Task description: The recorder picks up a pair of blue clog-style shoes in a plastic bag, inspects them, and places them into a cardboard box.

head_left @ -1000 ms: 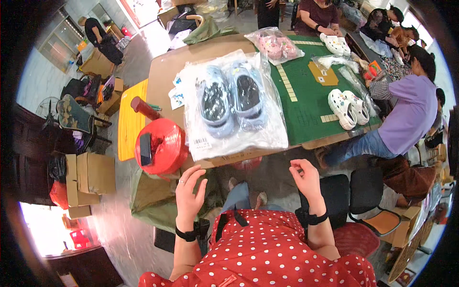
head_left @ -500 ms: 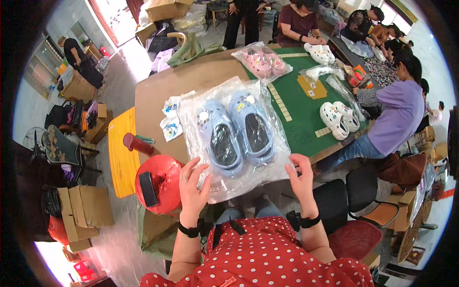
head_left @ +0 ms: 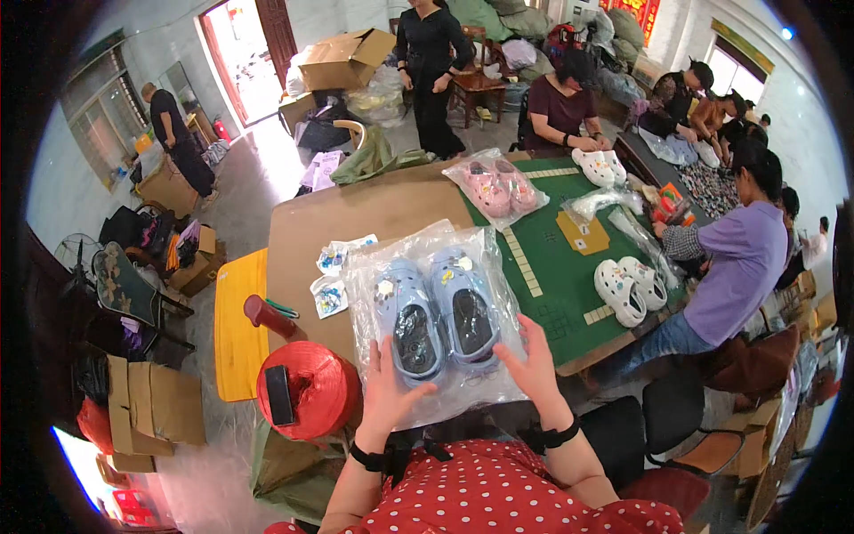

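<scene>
Clear plastic wraps the bag (head_left: 436, 320) that both hands hold at the near edge of the table (head_left: 374, 214); inside it lies a pair of pale blue clogs (head_left: 438, 311), side by side, toes pointing away from the person. The left hand (head_left: 391, 387) presses on the bag's near left corner, fingers (head_left: 378, 356) spread and flat on the plastic over the heel of the left clog. The right hand (head_left: 534, 365) lies on the bag's near right edge, fingers open and laid along the plastic beside the right clog. Neither hand is closed into a fist.

Left of the bag, touching the table's near corner, sits a red twine spool (head_left: 310, 390) with a dark block on its side. Just beyond the spool a dark red handle (head_left: 265, 316) lies on the table, and two small packets (head_left: 334, 276) lie just left of the bag's far end. Right of the bag a green mat (head_left: 569, 294) covers the table; on it, beyond the bag, rests a bag of pink clogs (head_left: 496, 185), and to the bag's right a pair of white clogs (head_left: 630, 289). A person in purple (head_left: 738, 267) sits at the mat's right side. A yellow stool (head_left: 236, 320) stands left of the table.
</scene>
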Motion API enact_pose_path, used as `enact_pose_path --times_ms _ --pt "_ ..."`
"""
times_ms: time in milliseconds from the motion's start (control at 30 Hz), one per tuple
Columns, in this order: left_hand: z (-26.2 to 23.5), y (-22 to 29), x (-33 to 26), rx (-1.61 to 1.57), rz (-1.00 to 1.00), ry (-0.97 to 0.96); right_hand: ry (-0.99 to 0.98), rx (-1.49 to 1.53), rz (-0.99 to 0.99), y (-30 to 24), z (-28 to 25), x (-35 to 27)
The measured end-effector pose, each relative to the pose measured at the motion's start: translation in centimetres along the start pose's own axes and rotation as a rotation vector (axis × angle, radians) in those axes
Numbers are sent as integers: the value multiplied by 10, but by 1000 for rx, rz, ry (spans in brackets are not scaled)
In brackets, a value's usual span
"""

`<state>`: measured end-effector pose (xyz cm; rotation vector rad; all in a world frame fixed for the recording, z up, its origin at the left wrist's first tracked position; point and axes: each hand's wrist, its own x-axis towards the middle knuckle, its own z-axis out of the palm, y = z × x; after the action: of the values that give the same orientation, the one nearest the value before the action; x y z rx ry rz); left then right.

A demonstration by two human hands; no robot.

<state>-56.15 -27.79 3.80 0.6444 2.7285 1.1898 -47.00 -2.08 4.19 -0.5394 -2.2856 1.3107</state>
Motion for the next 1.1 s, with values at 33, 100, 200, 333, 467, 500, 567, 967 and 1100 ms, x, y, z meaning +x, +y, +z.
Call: enact_pose_path --times_ms 33,100,200,333,467,500,567,967,1100 --pt "3 9 3 85 -10 -5 -33 -78 7 0 4 1" --pt "13 0 2 -19 -3 23 -98 -186 -11 7 15 3" --pt "25 -9 -2 -170 5 59 -182 -174 3 23 25 8" --pt "33 -14 -6 -168 -8 124 -247 -102 45 22 20 14" --pt "55 -37 -12 -83 64 293 -249 -24 -48 35 20 19" --pt "53 -35 -12 -69 71 277 -285 5 -33 36 17 22" --pt "54 -33 -11 -35 101 307 -320 13 -38 40 14 26" --pt "58 -37 -18 -9 103 318 -91 132 -196 67 32 12" --pt "60 -39 -18 2 85 305 -40 108 -248 77 34 9"
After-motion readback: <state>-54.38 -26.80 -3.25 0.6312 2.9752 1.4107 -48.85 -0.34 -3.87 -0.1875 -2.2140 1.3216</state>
